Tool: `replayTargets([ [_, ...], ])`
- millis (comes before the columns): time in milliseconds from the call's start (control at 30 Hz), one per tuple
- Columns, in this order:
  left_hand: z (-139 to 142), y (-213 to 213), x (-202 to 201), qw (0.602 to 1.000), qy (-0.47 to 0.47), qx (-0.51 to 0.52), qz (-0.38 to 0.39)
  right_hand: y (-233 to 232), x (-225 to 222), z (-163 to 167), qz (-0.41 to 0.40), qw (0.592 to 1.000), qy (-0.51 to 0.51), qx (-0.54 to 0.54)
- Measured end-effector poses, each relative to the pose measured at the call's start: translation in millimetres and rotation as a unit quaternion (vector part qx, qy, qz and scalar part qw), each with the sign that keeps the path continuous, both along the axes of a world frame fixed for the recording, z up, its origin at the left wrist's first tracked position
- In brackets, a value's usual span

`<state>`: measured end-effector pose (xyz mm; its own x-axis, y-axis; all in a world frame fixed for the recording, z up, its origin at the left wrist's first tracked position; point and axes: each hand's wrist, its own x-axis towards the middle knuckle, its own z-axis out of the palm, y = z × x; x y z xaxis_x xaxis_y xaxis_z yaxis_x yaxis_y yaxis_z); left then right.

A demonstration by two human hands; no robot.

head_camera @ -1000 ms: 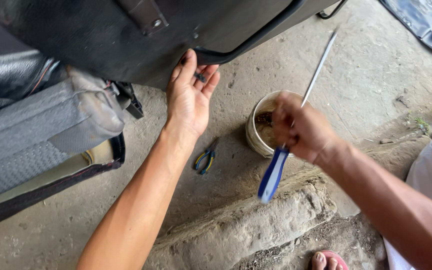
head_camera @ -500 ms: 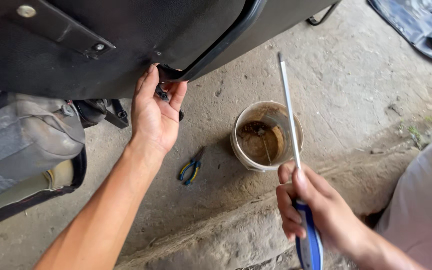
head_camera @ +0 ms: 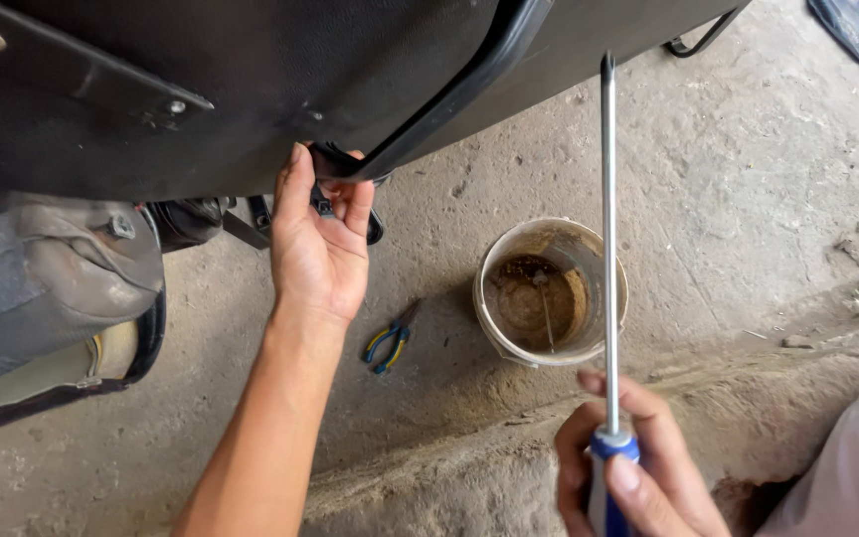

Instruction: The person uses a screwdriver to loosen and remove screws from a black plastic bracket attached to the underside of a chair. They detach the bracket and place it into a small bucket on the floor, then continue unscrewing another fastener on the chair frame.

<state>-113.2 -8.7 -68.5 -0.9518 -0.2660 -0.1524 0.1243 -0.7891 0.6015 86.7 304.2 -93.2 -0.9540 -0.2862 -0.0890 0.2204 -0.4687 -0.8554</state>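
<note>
Two hands, two jobs. My left hand (head_camera: 318, 244) reaches up with its fingers (head_camera: 295, 184) curled onto the small black plastic clip (head_camera: 335, 164) at the lower edge of the big black moulded panel (head_camera: 251, 89), pinching it. My right hand (head_camera: 638, 467) is clenched around the blue handle of the long steel-shafted screwdriver (head_camera: 607, 249), tip pointing away. Between both hands sits a dirty white plastic bucket (head_camera: 551, 291) on the concrete floor (head_camera: 748, 179); blue-and-yellow pliers (head_camera: 388, 343) lie just below my left wrist. Best, I judge, to steady the clip firmly and bring the tip in squarely, without prying hard.
</note>
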Motion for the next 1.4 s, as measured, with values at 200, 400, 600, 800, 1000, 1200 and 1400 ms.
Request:
replayTargets([
  [200, -2, 3, 4, 0.999, 0.024, -0.018, -0.018, -1, -35, 49, -0.018, 0.995, -0.03, 0.097],
  [400, -2, 3, 3, 1.0, 0.022, -0.014, -0.018, 6, -51, 65, -0.012, 0.997, -0.026, 0.068],
  [600, -2, 5, 1, 0.999, 0.033, -0.012, -0.023, 22, -62, 87, 0.073, 0.983, -0.08, -0.147],
  [800, -4, 7, 0, 0.999, 0.031, -0.014, -0.027, 24, -64, 92, 0.075, 0.917, -0.153, -0.359],
  [1000, -5, 6, -5, 0.999, 0.03, -0.002, -0.015, 35, -65, 88, 0.042, 0.98, -0.117, -0.157],
  [1200, -4, 6, -7, 0.998, 0.056, -0.03, -0.005, 32, -73, 96, 0.028, 0.99, -0.102, -0.094],
  [1400, -8, 9, -7, 0.999, 0.049, -0.015, -0.001, 20, -70, 96, 0.036, 0.935, -0.171, -0.31],
])
